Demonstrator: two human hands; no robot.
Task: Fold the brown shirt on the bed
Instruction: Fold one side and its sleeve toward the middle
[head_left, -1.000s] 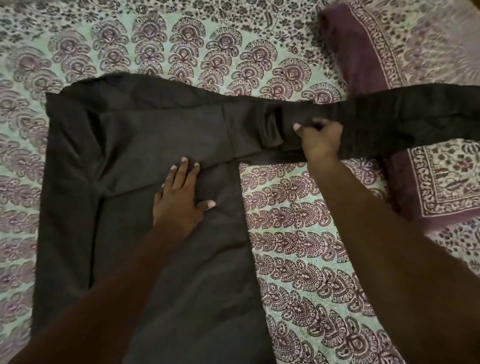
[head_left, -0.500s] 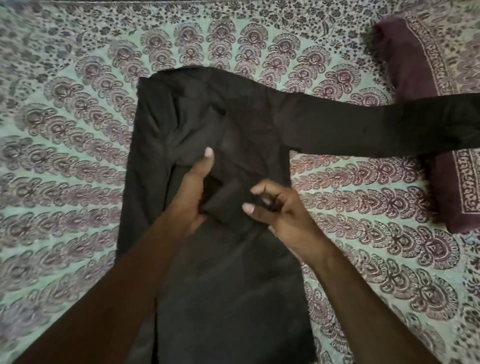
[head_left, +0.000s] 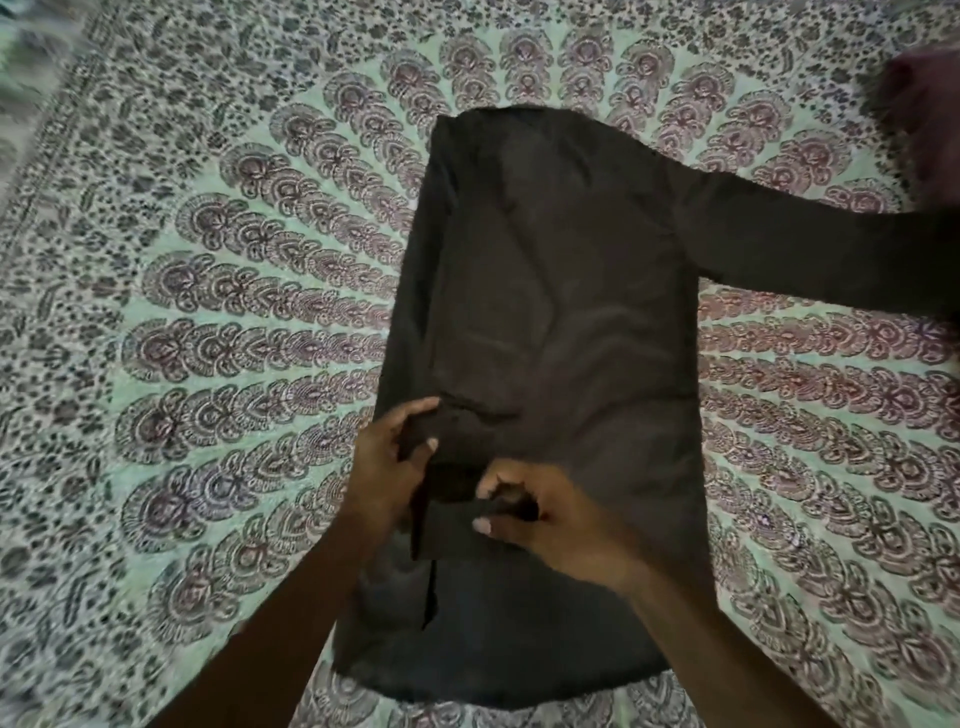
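The brown shirt (head_left: 566, 312) lies flat on the bed as a long dark panel, its left side folded inward. One sleeve (head_left: 810, 254) stretches out to the right, past the frame edge. The other sleeve lies folded down over the body, and its cuff end (head_left: 452, 499) sits low on the left part. My left hand (head_left: 387, 462) grips that cuff at its left edge, thumb on top. My right hand (head_left: 550, 514) pinches the same cuff from the right with thumb and fingers.
A patterned green and maroon bedsheet (head_left: 234, 322) covers the bed all around the shirt. A maroon pillow (head_left: 924, 104) shows blurred at the top right corner.
The view swung right and back, so the shirt sits more central. Both hands slid the folded sleeve's cuff down the shirt body toward me, and my left hand closed on it.
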